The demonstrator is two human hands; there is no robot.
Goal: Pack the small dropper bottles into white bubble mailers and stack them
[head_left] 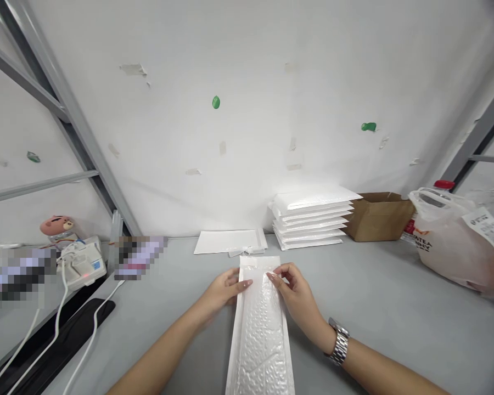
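Observation:
A long white bubble mailer (263, 334) lies lengthwise in front of me on the grey table, its flap end pointing away. My left hand (226, 289) grips its left edge near the top, thumb on the upper face and fingers partly hidden beneath. On the opposite edge, my right hand (292, 285) pinches the mailer close to the flap, thumb on top. A metal watch (339, 341) is on the right wrist. Just beyond the flap lie flat white envelopes (230, 242). What is inside the mailer cannot be seen.
Behind to the right stands a stack of white bubble mailers (313, 219) against the wall. Past it are an open cardboard box (379, 216) and a full plastic bag (456, 241). White cables (94, 323), a power strip (84, 263) and a black pad (82, 323) occupy the left.

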